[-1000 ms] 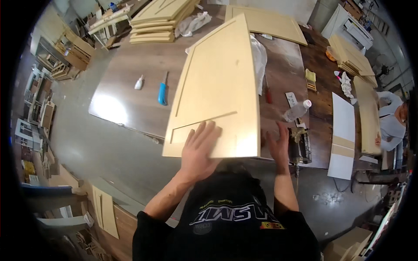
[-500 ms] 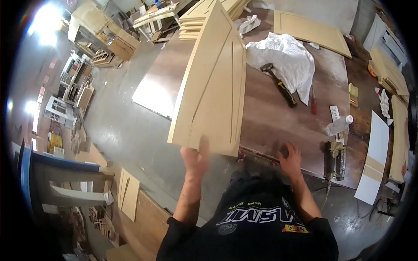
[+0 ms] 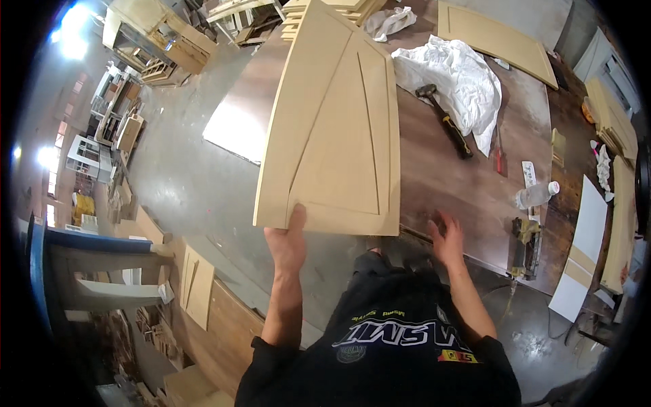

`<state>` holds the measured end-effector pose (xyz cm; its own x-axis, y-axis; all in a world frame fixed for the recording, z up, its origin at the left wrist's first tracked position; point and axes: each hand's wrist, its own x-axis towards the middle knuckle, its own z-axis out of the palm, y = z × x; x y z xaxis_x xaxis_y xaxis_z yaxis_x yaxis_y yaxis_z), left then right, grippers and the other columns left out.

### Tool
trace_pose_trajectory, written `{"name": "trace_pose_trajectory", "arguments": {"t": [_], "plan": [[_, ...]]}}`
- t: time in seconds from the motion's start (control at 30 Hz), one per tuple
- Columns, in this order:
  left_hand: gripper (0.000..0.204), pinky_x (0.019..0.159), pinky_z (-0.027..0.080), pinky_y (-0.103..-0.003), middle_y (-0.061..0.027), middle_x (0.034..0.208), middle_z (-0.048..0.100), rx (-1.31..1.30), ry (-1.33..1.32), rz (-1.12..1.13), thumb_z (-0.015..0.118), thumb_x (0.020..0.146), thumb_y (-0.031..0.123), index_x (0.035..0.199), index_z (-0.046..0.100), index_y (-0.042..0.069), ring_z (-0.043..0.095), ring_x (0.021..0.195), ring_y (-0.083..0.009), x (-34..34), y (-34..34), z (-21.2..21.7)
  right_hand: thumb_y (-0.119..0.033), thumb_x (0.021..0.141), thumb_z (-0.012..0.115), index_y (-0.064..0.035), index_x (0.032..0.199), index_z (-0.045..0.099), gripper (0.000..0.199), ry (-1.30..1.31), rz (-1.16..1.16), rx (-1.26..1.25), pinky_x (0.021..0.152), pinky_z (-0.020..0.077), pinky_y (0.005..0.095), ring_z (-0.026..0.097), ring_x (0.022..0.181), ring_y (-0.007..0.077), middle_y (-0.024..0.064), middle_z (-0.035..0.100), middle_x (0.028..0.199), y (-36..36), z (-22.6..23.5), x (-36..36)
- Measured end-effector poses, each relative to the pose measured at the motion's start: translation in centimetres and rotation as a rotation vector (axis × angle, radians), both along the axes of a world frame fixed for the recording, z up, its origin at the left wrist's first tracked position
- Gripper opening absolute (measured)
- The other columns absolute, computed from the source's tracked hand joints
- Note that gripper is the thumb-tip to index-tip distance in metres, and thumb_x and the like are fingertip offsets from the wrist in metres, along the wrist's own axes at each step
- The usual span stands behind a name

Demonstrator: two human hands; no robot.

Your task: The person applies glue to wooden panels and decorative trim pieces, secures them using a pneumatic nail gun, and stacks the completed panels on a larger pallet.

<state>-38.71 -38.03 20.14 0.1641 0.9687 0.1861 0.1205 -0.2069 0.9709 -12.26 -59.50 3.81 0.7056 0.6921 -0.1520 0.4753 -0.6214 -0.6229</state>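
A tan wooden panel (image 3: 339, 129) with grooved lines stands out in front of me, its near end over the table's front edge. My left hand (image 3: 288, 241) grips its near left corner, thumb on top and fingers hidden beneath. To the right of the panel, my right hand (image 3: 446, 237) is held apart from it, fingers spread and holding nothing, close to the table edge. On the brown table (image 3: 475, 197) a hammer (image 3: 444, 121) with a black and yellow handle lies partly on a crumpled white cloth (image 3: 468, 74). A red-handled screwdriver (image 3: 500, 159) lies beside it.
At the right of the table are a clear plastic bottle (image 3: 537, 195) and a nail gun (image 3: 524, 247) with a hose. Another tan panel (image 3: 495, 41) lies at the back, with stacked panels (image 3: 346, 8) far left. A blue-edged frame (image 3: 95, 251) stands at my left.
My left hand has moved slightly left and the panel has turned, showing its grooved face more broadly. My right hand has lifted a little, and the view has shifted.
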Motion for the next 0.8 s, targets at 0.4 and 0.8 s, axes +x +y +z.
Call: {"name": "trace_pose_trajectory", "arguments": {"t": [0.4, 0.8], "plan": [[0.060, 0.108, 0.044, -0.050, -0.0132, 0.142, 0.054, -1.025, -0.391, 0.013, 0.060, 0.101, 0.035, 0.149, 0.040, 0.005, 0.056, 0.129, -0.0313, -3.2, -6.3, -14.8, -0.033, 0.091, 0.069, -0.0073, 0.142, 0.054, 0.059, -0.333, 0.198, 0.137, 0.116, 0.0318, 0.0534, 0.036, 0.143, 0.0426, 0.0180, 0.042, 0.154, 5.7, 0.0, -0.2], [0.051, 0.093, 0.054, -0.043, -0.0123, 0.129, 0.061, -1.014, -0.445, 0.135, 0.064, 0.100, 0.035, 0.139, 0.049, 0.005, 0.063, 0.111, -0.0261, -5.6, -6.6, -20.8, -0.033, 0.089, 0.070, -0.0082, 0.143, 0.054, 0.061, -0.383, 0.240, 0.133, 0.115, 0.0329, 0.0532, 0.037, 0.142, 0.0437, 0.0205, 0.043, 0.153, 4.3, -1.5, 0.4]]}}
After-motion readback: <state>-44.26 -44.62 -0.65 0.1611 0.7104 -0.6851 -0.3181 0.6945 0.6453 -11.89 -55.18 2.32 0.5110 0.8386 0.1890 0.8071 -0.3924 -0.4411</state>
